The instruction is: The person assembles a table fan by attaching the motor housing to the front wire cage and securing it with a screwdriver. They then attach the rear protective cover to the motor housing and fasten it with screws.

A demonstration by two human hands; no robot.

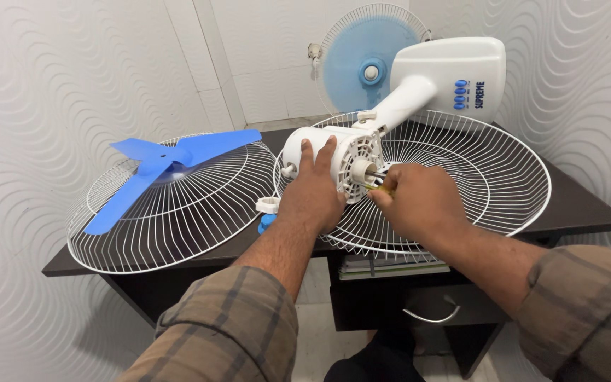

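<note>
A white fan motor housing (323, 145) lies on its side on a dark table (581, 209), its shaft end (363, 170) facing right, its neck running up to a white base (454, 74). My left hand (312, 191) rests flat on the housing and steadies it. My right hand (415, 198) grips a screwdriver with a yellow handle (385, 188), its tip at the motor's front face beside the shaft. The rear wire guard (489, 170) sits under the motor.
A second white wire guard (171, 212) lies at the left with a blue three-blade propeller (167, 159) on it. A white ring nut (268, 205) and a blue cap (267, 223) lie between the guards. Another fan (369, 60) stands behind. Books (390, 265) sit under the tabletop.
</note>
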